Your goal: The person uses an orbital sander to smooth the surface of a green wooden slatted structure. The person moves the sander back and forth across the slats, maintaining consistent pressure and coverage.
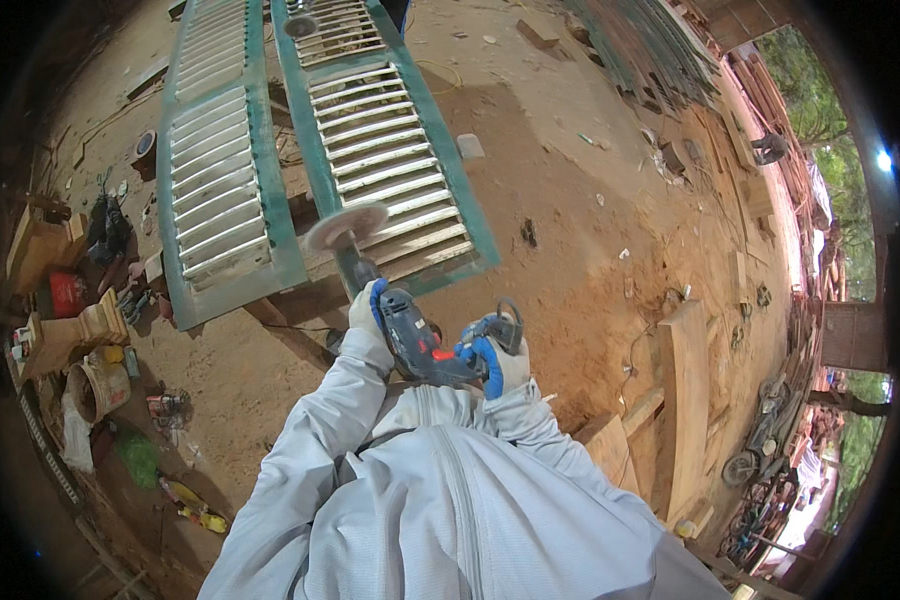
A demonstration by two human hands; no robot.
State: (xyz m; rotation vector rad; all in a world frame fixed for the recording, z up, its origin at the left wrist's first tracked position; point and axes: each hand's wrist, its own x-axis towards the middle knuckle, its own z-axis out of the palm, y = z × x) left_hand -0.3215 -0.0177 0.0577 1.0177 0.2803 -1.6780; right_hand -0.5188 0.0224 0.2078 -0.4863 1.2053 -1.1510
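Note:
Both my hands, in white gloves with blue-coated fingers, hold a dark blue power drill (407, 335) with red details, close to my chest. A round, brownish disc (363, 222) is fitted at its front end. My left hand (367, 318) is closed around the front part of the drill body. At the rear grip, my right hand (497, 362) is closed, beside a dark loop of cord. Past the disc lie two green-framed louvred shutters, the left shutter (282, 230) and the right shutter (467, 215), with pale, worn slats. The disc overlaps the right shutter's lower edge in view.
Thick wooden boards (683, 400) lie on the dirt floor at the right. A bucket (88, 392), a carved wooden piece (75, 338) and a red container (68, 293) stand at the left. Long green planks (650, 45) are stacked at the far right. A wooden support (295, 330) shows under the shutters.

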